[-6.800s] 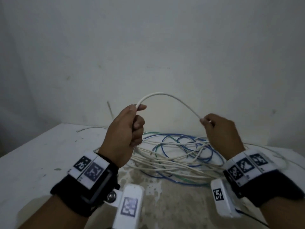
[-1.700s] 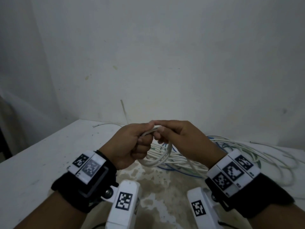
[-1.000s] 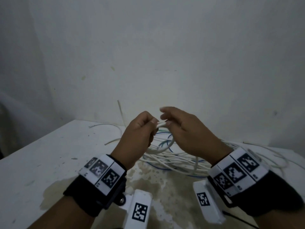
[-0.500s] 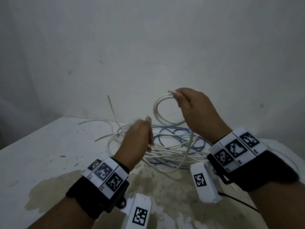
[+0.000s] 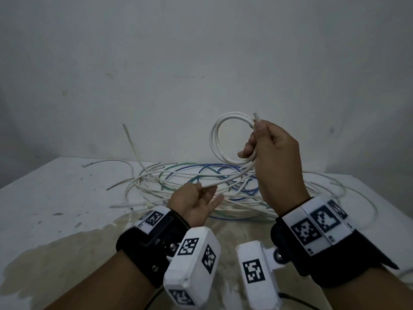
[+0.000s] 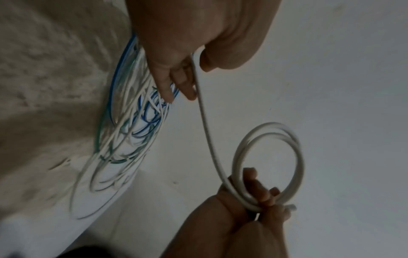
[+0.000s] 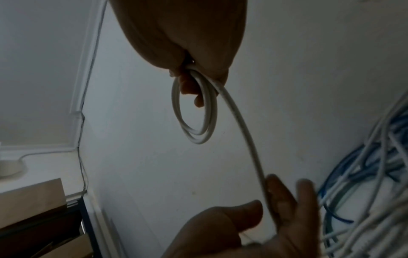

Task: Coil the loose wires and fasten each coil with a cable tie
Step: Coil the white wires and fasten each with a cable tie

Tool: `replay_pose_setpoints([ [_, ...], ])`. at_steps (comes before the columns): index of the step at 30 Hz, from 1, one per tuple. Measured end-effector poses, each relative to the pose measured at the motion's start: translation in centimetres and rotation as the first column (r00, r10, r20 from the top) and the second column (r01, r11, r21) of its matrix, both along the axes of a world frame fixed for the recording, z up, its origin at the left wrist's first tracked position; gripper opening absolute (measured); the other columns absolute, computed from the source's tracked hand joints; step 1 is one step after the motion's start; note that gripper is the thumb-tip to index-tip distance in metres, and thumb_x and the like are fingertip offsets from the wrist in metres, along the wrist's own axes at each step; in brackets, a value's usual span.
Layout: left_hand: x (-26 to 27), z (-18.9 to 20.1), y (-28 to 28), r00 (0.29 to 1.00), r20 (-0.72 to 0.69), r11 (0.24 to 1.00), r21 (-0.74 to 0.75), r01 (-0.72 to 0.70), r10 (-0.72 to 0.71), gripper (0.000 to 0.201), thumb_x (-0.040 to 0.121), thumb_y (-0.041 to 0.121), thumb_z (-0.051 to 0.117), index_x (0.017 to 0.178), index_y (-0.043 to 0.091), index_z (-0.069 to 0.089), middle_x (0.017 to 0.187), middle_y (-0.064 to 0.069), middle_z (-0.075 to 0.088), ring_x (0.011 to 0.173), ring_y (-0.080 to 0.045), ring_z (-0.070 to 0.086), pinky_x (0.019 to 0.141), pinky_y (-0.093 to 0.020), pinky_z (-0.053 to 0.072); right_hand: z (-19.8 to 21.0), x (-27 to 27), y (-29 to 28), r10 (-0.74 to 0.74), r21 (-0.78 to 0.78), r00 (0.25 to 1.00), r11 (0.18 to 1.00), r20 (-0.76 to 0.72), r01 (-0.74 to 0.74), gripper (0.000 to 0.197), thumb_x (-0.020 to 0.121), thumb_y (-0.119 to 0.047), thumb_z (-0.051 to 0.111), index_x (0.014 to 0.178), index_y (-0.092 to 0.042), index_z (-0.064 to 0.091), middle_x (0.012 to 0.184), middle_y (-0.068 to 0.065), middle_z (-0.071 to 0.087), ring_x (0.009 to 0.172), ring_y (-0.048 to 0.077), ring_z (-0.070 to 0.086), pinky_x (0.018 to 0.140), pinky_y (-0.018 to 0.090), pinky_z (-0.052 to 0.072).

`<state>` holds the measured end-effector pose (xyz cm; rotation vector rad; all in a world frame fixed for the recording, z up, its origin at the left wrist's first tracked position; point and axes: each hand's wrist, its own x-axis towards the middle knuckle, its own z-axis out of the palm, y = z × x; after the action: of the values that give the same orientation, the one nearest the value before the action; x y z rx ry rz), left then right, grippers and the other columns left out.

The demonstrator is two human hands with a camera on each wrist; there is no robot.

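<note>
Right hand (image 5: pixel 274 151) raised, clamped on small white coil (image 5: pixel 225 139); left hand (image 5: pixel 196 202) lower, fingers loose, wire tail (image 5: pixel 225 181) seemingly resting across them. Tangled wires (image 5: pixel 178 186) on far table (image 5: pixel 55 198).

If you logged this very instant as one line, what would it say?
stage: coiling | right hand: grips small white wire coil | left hand: guides its trailing strand | cable tie: none visible

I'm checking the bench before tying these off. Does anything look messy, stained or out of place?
Yes. A large brownish stain spreads over the near part of the white table. Behind it the white, blue and green wires lie in a loose tangle. Only the small coil in the right hand looks orderly.
</note>
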<state>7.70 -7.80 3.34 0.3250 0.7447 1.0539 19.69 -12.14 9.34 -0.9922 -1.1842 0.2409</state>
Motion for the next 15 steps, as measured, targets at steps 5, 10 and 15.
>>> replay_pose_setpoints([
  [5, 0.1, 0.6, 1.1, 0.983, -0.026, 0.973, 0.148, -0.179, 0.184, 0.017, 0.102, 0.006, 0.034, 0.108, 0.009, 0.049, 0.078, -0.012, 0.049, 0.070, -0.020, 0.052, 0.085, -0.047, 0.048, -2.0, 1.0, 0.0, 0.069, -0.060, 0.987, 0.995, -0.145, -0.078, 0.037, 0.100, -0.025, 0.043, 0.066, -0.022, 0.053, 0.054, -0.008, 0.045, 0.047, 0.011, 0.044, 0.061, 0.045, 0.047],
  [10, -0.5, 0.9, 1.8, 0.945, -0.126, 0.902, 0.357, -0.242, 0.303, 0.015, 0.101, 0.007, 0.037, 0.103, 0.004, 0.051, 0.068, -0.007, 0.045, 0.057, -0.018, 0.048, 0.055, -0.031, 0.055, -3.6, 1.8, 0.0, 0.105, -0.120, 0.978, 0.985, -0.181, -0.127, 0.033, 0.100, -0.024, 0.043, 0.073, -0.008, 0.053, 0.054, -0.007, 0.042, 0.046, 0.009, 0.040, 0.059, 0.037, 0.042],
  [15, -1.2, 0.8, 1.9, 0.820, -0.417, 0.785, 0.616, -0.063, 0.393, 0.023, 0.102, 0.013, 0.037, 0.106, 0.006, 0.058, 0.061, 0.000, 0.045, 0.052, -0.013, 0.042, 0.055, -0.026, 0.042, -4.4, 1.5, 0.0, 0.168, -0.237, 0.984, 0.955, -0.062, -0.178, 0.036, 0.100, -0.024, 0.044, 0.078, 0.003, 0.053, 0.055, 0.000, 0.043, 0.048, 0.015, 0.040, 0.057, 0.038, 0.042],
])
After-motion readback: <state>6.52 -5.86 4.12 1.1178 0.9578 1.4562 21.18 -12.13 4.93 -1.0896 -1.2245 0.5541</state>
